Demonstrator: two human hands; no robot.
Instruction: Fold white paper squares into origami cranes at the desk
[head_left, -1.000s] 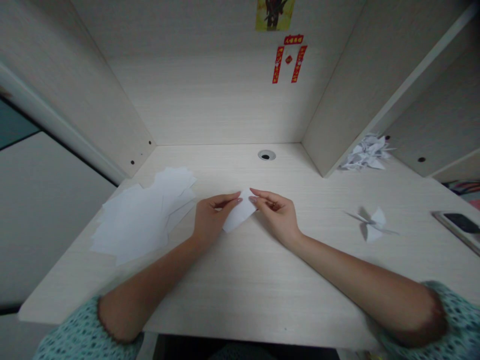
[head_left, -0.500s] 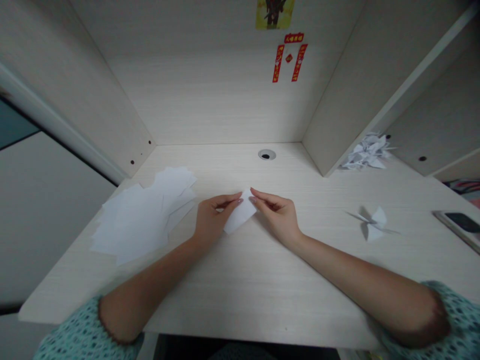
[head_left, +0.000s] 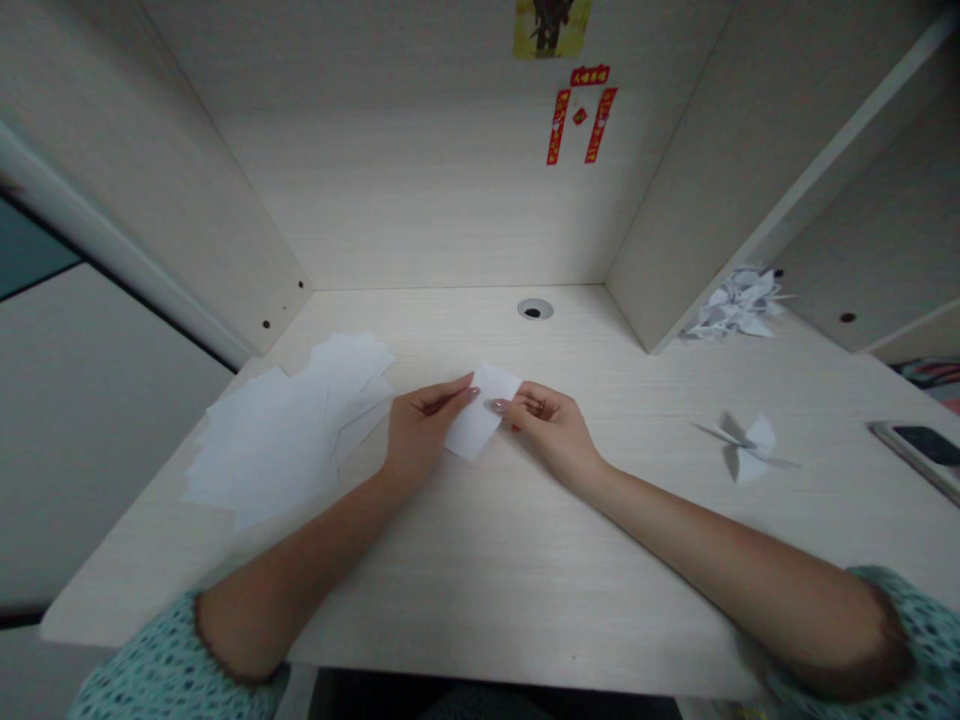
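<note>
A small folded piece of white paper [head_left: 480, 420] lies on the pale wooden desk [head_left: 480, 590] between my two hands. My left hand [head_left: 421, 432] pinches its left edge, fingers closed on it. Pressing on the paper's right edge is my right hand [head_left: 551, 430], fingers curled with the index finger on the paper. Both forearms reach in from the near corners, with teal patterned sleeves at the elbows.
A loose pile of white paper sheets [head_left: 285, 430] lies left of my hands. A folded paper crane [head_left: 742, 448] sits to the right, with a heap of folded cranes [head_left: 735, 305] on the side shelf. A phone [head_left: 919, 450] lies far right. A cable hole [head_left: 534, 309] is behind.
The paper has changed from a narrow pointed shape to a wider flat rectangle. My right hand's fingertips have slid down and left along its edge; my left hand has barely moved.
</note>
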